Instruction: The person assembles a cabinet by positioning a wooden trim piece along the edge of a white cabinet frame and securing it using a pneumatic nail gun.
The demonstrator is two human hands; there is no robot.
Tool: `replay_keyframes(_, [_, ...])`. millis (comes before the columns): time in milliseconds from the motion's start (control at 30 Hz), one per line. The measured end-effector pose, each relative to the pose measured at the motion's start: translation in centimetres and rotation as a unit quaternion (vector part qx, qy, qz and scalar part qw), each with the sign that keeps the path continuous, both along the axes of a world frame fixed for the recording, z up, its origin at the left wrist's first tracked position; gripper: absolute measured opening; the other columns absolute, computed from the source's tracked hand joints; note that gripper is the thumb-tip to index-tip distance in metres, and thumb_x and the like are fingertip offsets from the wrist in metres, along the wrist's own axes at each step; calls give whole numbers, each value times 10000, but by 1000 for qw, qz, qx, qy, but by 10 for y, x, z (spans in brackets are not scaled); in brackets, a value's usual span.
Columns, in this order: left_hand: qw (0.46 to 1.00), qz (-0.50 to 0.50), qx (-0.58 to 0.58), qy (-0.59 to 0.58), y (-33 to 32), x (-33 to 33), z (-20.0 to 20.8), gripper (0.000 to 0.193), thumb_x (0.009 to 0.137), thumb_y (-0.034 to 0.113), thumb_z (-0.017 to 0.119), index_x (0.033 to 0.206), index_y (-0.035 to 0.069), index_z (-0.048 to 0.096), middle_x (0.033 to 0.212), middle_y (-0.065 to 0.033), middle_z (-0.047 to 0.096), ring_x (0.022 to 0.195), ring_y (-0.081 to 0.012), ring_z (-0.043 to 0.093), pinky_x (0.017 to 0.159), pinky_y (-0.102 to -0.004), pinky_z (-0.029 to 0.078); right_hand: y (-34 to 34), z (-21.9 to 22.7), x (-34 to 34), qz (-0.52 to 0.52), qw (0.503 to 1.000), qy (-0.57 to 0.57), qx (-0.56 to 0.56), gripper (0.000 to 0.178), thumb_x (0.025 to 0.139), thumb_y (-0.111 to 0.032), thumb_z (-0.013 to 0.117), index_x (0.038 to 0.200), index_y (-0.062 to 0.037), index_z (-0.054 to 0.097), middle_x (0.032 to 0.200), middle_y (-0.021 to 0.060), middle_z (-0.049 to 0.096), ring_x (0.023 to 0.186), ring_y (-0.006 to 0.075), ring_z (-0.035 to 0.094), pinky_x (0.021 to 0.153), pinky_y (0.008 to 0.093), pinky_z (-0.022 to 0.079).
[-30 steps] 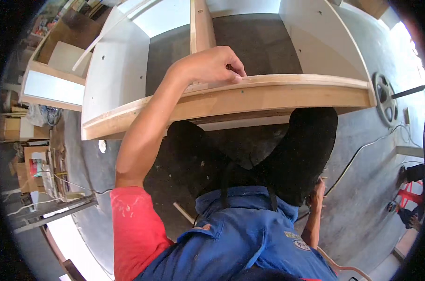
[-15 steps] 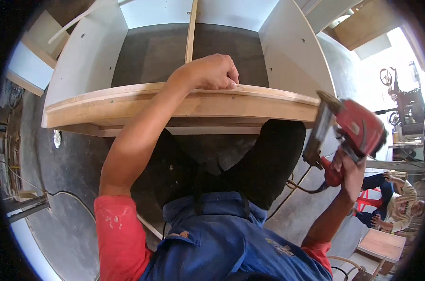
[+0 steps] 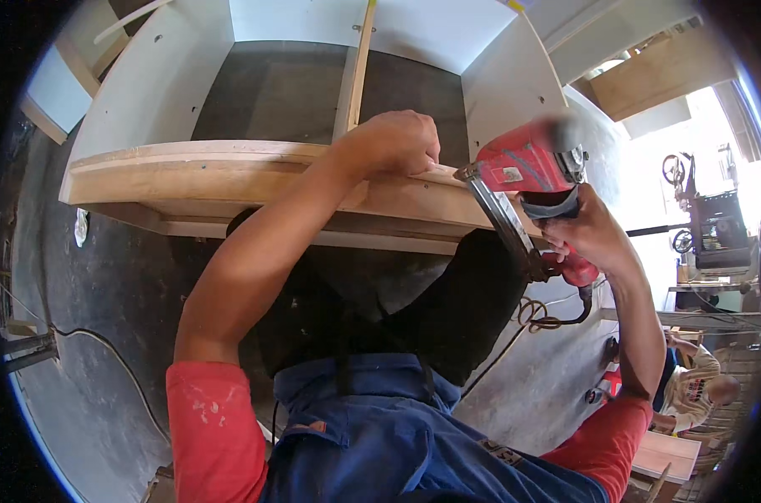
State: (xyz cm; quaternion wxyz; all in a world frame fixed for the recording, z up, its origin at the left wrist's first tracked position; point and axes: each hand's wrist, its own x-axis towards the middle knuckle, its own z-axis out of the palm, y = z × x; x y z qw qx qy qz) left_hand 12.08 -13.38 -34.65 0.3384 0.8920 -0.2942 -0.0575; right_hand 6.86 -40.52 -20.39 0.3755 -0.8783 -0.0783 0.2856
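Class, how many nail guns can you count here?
1: the red nail gun, held in the right grip, its nose near the wooden rail. Others may be hidden.

Head cam: left fisheye of the pair, upright, looks down over the blue overalls [image 3: 355, 444] onto the wood-edged cabinet [image 3: 171, 179], close range.

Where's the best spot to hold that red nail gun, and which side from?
I'd grip the red nail gun by its dark handle, coming from the right, as the right hand does. The long metal magazine slants down its left side, so the right seems the clearer way in.
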Motion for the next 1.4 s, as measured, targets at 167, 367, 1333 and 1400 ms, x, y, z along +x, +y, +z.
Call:
replay_keyframes(167, [999,-10,-11,-39,-1,0,-3,229,879,189,696,978,4,786,958,-221,739,915,-384,700,860,-453,533,-3,1,9,-33,999,14,13,189,862,-22,678,1032,28,612,715,-1,575,567,70,519,494,256,408])
replay_keyframes(367, [1000,21,2,-2,-3,-2,-2,204,872,162,669,978,41,793,982,-209,723,974,-392,673,892,-472,514,0,0,17,-22,999,32,11,194,844,-15,671,1016,15,584,704,1,570,557,72,508,489,251,398])
replay_keyframes(1333, [997,47,-58,-19,0,-3,-19,185,891,169,692,925,12,783,918,-204,723,909,-369,700,856,-442,538,6,18,51,50,990,29,-129,451,809,-55,731,1241,-18,603,722,-5,620,566,76,556,492,262,452])
replay_keyframes(1400, [997,45,-60,-27,-1,-3,-18,178,889,157,686,927,13,783,922,-204,724,911,-368,701,859,-442,539,5,19,54,67,990,48,-116,456,807,-50,721,1247,-22,601,722,-7,619,571,75,561,504,266,458])
